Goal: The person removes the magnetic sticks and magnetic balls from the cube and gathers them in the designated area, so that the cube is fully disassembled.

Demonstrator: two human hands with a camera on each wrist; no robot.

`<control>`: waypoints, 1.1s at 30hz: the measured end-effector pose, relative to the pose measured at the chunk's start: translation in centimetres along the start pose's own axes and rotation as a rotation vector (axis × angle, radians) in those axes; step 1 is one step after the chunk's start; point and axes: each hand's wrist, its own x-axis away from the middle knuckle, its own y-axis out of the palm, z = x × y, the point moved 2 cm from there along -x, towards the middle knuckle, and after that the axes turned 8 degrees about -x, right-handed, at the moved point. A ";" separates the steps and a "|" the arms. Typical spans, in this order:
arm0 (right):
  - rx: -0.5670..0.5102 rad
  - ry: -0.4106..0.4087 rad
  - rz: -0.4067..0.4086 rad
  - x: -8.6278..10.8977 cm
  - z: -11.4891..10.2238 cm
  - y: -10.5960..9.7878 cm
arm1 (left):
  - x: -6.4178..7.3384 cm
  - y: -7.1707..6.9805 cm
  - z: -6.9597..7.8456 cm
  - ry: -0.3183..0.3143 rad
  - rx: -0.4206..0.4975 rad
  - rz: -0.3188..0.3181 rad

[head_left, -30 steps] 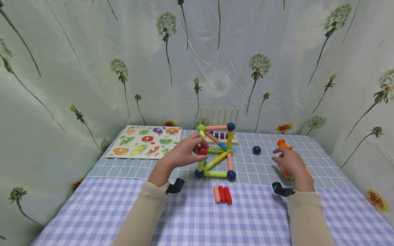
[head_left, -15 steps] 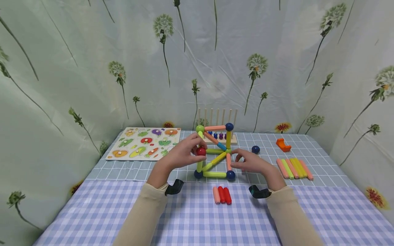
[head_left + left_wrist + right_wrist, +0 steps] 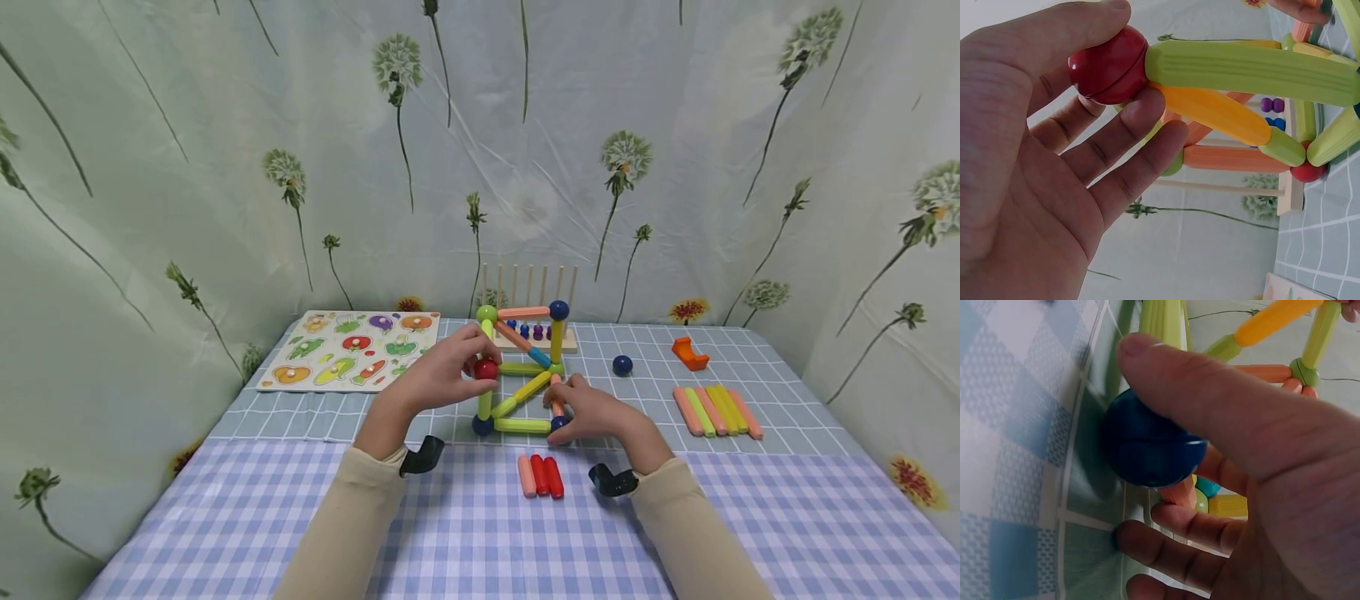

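Note:
A frame of coloured rods and balls (image 3: pixel 525 426) stands on the table, its rods joined at the balls. My left hand (image 3: pixel 435 373) pinches a red ball (image 3: pixel 1110 69) between thumb and fingers; a light green rod (image 3: pixel 1247 72) runs down from that ball. At the lower right corner, my right hand (image 3: pixel 600 414) holds a dark blue ball (image 3: pixel 1150 444), thumb across it and fingers on the far side beside a salmon rod (image 3: pixel 557 405). The right fingertips are partly hidden behind ball and rod. A green ball (image 3: pixel 487 314) and another dark blue ball (image 3: pixel 558 310) top the frame.
Three short rods (image 3: pixel 540 476) lie in front. At right lie a row of rods (image 3: pixel 717 411), an orange curved piece (image 3: pixel 690 355) and a loose dark blue ball (image 3: pixel 622 365). Behind the frame stands a pegged wooden rack (image 3: pixel 570 340); a vegetable puzzle board (image 3: pixel 348 350) lies left.
My right hand has come left from the row of rods to the frame's lower right ball and taken hold there. The left hand stays on the red ball.

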 end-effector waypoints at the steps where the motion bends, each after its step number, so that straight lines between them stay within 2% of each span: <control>1: -0.008 0.002 0.000 0.0 0.0 0.0 | 0.0 0.0 0.0 0.004 0.001 -0.002; 14: -0.046 -0.011 -0.009 0.0 0.1 0.0 | 0.0 0.1 0.3 0.017 -0.046 0.008; 21: -0.025 -0.047 0.029 -0.4 0.6 0.1 | -0.1 0.3 0.6 0.004 -0.016 0.004; 28: -0.030 -0.088 0.059 -0.5 1.5 -0.4 | -0.3 0.6 1.6 0.050 -0.037 0.006; 33: -0.044 -0.098 0.053 -0.6 1.7 -0.6 | -0.3 0.6 1.8 0.028 -0.034 0.006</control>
